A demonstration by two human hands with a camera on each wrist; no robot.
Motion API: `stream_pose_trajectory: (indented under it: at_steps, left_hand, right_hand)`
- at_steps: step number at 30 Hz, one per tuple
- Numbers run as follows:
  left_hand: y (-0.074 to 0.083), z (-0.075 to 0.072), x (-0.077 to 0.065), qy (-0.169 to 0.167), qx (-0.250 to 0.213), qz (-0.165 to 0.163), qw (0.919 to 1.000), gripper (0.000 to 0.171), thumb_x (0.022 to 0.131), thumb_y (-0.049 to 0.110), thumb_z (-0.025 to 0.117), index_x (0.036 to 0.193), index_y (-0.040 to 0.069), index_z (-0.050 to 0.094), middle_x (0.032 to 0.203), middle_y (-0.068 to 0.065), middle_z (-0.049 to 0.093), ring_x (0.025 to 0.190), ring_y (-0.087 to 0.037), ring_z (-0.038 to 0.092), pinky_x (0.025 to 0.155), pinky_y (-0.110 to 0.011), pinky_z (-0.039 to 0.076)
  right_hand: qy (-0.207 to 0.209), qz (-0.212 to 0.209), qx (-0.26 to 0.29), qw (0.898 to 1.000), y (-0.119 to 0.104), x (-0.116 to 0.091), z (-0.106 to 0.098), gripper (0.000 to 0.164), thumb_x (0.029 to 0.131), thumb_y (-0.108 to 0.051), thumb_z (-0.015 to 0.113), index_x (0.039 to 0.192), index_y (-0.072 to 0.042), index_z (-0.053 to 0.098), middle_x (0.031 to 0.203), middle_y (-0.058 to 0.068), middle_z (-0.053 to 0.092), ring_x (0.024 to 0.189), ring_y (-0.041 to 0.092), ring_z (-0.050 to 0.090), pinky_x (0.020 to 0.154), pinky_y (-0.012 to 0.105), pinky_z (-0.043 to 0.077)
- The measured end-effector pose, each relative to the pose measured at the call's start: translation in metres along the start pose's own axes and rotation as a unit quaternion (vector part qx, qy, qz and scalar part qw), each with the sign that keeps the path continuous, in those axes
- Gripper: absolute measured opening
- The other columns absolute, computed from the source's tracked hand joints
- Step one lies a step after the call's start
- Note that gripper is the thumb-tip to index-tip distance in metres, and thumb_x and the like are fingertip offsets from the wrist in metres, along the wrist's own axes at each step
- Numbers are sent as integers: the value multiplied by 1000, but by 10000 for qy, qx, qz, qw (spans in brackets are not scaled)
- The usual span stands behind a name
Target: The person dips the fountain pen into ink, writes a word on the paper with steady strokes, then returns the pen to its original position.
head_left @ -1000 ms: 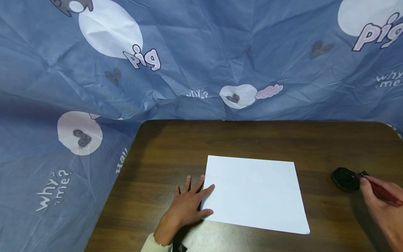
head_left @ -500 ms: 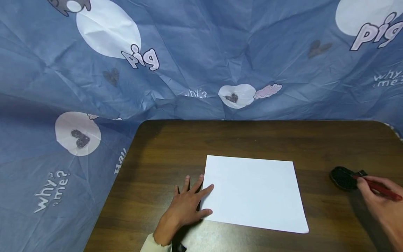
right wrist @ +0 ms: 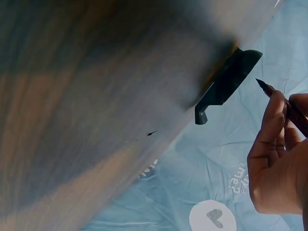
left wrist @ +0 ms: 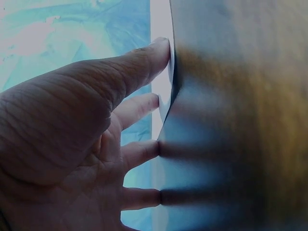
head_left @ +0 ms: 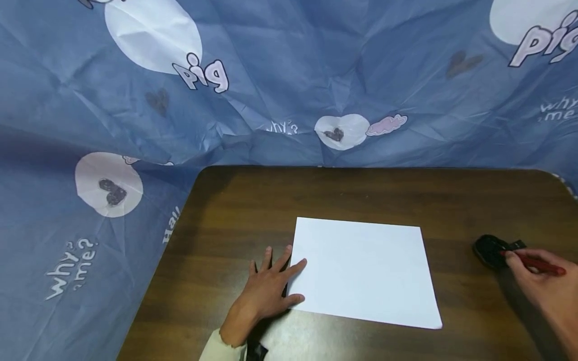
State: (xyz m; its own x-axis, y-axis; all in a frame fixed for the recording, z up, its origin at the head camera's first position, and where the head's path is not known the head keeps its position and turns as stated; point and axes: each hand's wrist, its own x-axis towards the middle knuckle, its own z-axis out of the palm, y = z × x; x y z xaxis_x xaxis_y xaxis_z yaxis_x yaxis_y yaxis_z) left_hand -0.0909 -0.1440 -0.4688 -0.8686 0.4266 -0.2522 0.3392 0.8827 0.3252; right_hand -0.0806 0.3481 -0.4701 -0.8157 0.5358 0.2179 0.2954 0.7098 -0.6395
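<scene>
While the left hand [head_left: 266,293] lies spread at the left edge of the white sheet [head_left: 363,276], thumb and index finger resting on the paper, the right hand [head_left: 548,291] pinches a red brush [head_left: 546,266] well to the right of the sheet. From the right wrist, a gap shows between its dark tip [right wrist: 261,85] and the black dish [head_left: 486,250], also right of the sheet. Beneath the sheet is a brown table [head_left: 361,193]; beyond it hangs blue cloth [head_left: 271,60].

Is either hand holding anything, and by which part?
The right hand holds a red pen or brush near its tip. The left hand holds nothing; it rests over an edge of the paper.
</scene>
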Motion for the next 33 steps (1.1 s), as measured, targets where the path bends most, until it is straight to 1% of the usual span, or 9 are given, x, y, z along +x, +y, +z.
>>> stream_pose_trajectory:
  at_steps: [8, 10, 12, 15, 16, 18, 22, 26, 33]
  left_hand:
    - [0, -1, 2, -21, 73, -18, 10000, 73, 90, 56, 66, 154, 34, 38, 165, -7, 21, 146, -52, 14, 101, -79, 21]
    - [0, -1, 3, -46, 78, -51, 9999, 73, 90, 56, 66, 154, 35, 38, 165, -7, 21, 146, -51, 13, 101, -78, 20]
    - [-1, 0, 3, -68, 78, -81, 9999, 73, 90, 56, 66, 154, 35, 38, 165, -7, 20, 146, -51, 13, 101, -78, 20]
    - [-1, 1, 2, -81, 80, -126, 9999, 74, 90, 57, 66, 154, 36, 37, 165, -6, 20, 146, -51, 12, 101, -78, 20]
    - [-1, 1, 2, -75, 82, -126, 9999, 74, 89, 57, 66, 154, 36, 38, 165, -7, 20, 146, -51, 12, 101, -78, 20]
    - [-1, 2, 2, -63, 87, -126, 9999, 74, 89, 57, 66, 154, 36, 38, 165, -7, 20, 146, -51, 12, 101, -78, 21]
    - [-1, 2, 1, -71, 86, -110, 9999, 74, 89, 57, 66, 154, 35, 38, 165, -7, 21, 146, -51, 13, 101, -78, 21]
    - [-1, 2, 2, -90, 77, -114, 9999, 74, 89, 57, 66, 154, 36, 38, 165, -7, 21, 146, -51, 12, 102, -78, 21]
    - [0, 2, 4, -93, 123, -125, 9998, 74, 89, 57, 66, 154, 36, 37, 165, -7, 20, 146, -51, 13, 102, -78, 21]
  right_hand:
    - [-124, -310, -188, 9993, 4, 2, 2, 16, 90, -3, 67, 99, 10, 67, 97, 32, 65, 62, -22, 31, 51, 6, 32]
    - [-270, -317, -378, 9984, 5, 2, 3, 18, 92, -5, 65, 101, 11, 66, 101, 35, 64, 63, -10, 46, 55, 12, 37]
    - [-358, -323, -523, 9975, 4, 2, 4, 20, 94, -7, 63, 103, 11, 65, 102, 35, 63, 67, 12, 60, 59, 21, 43]
    - [-481, -249, -610, 9967, 5, 2, 7, 23, 97, -8, 61, 107, 12, 63, 104, 37, 62, 86, 47, 61, 66, 40, 47]
    - [-518, -212, -631, 9964, 6, 3, 8, 24, 97, -9, 60, 108, 13, 63, 105, 37, 62, 88, 48, 61, 68, 45, 47]
    - [-475, -242, -742, 9958, 15, 5, 12, 24, 98, -11, 61, 108, 10, 64, 105, 35, 63, 79, 34, 64, 68, 41, 48]
    - [-434, -339, -800, 9953, 34, 10, 20, 28, 99, -19, 61, 109, 7, 65, 105, 33, 65, 76, 31, 63, 70, 41, 48]
    - [-557, -266, -855, 9944, 40, 11, 22, 34, 101, -22, 58, 113, 9, 64, 108, 34, 63, 89, 46, 61, 76, 52, 46]
    - [-707, -433, -960, 9919, 10, 1, 8, 27, 99, -12, 60, 105, 14, 63, 99, 36, 63, 83, 48, 60, 74, 55, 44]
